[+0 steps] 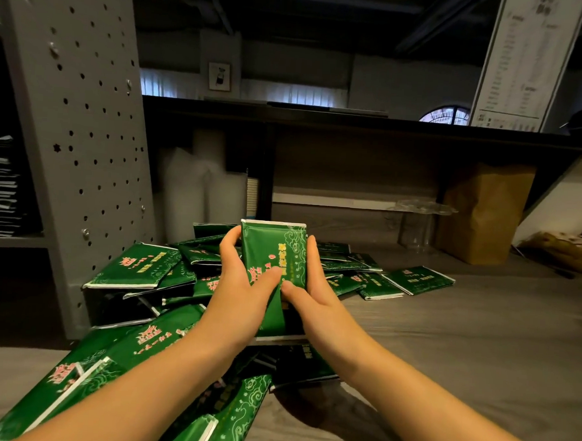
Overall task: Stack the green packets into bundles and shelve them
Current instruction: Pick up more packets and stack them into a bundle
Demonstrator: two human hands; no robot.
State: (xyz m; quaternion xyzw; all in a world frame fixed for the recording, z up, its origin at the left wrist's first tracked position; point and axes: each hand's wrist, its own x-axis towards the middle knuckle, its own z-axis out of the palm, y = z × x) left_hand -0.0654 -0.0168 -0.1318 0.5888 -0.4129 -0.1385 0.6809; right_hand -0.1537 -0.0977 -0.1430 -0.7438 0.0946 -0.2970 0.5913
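1. I see the left hand (242, 280) and right hand (311, 289) gripping the bundle of green packets (274, 248) upright above the loose packets (135, 266) on the surface (445, 329), probably to square its edges.
2. Fingers (229, 242) curl round its sides; both thumbs press the front, forearms converging.

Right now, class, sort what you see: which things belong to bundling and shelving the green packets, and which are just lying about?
Job: bundle of packets held between left grip and right grip; loose green packets; grey shelf unit.
Lying about: brown paper bag; clear plastic container; white rolls; printed sheet.
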